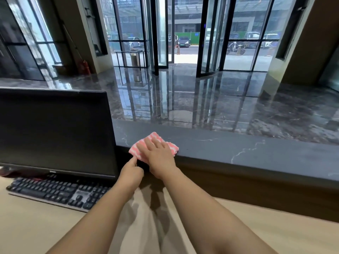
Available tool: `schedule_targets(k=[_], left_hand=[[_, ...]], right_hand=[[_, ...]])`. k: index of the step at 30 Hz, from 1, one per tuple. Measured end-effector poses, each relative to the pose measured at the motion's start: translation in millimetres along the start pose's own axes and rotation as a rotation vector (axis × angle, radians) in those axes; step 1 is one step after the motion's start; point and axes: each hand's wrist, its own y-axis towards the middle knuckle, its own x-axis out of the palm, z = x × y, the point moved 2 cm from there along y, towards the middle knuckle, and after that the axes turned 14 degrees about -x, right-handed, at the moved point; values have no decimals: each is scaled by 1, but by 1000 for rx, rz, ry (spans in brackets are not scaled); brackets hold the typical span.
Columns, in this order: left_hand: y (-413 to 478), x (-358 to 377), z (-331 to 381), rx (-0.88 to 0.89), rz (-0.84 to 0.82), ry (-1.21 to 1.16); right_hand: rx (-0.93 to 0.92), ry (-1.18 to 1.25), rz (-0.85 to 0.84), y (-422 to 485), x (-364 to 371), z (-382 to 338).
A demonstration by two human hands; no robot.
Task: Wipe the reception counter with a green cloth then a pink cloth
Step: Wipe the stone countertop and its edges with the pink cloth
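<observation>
A folded pink-and-white cloth lies on the dark grey marble reception counter, close to its near edge. My right hand presses flat on the cloth with straight fingers. Just below the counter edge, my left hand points a finger up so that its tip touches the cloth's near left corner; its other fingers are curled. No green cloth is in view.
A black monitor stands left of the cloth on the lower wooden desk, with a black keyboard in front of it. The counter stretches away to the right. Beyond it lie a glossy lobby floor and glass doors.
</observation>
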Motion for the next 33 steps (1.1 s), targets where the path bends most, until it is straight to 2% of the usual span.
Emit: schedule_targets(k=[5, 17, 30, 33], left_hand=[[2, 45, 7, -103, -201, -95], [-64, 185, 45, -196, -363, -6], [-168, 362, 81, -154, -351, 1], [-187, 388, 87, -62, -301, -7]], right_hand=[[-34, -120, -29, -49, -5, 40], [77, -105, 34, -188, -19, 121], [146, -60, 87, -355, -42, 230], [214, -11, 66, -388, -53, 251]])
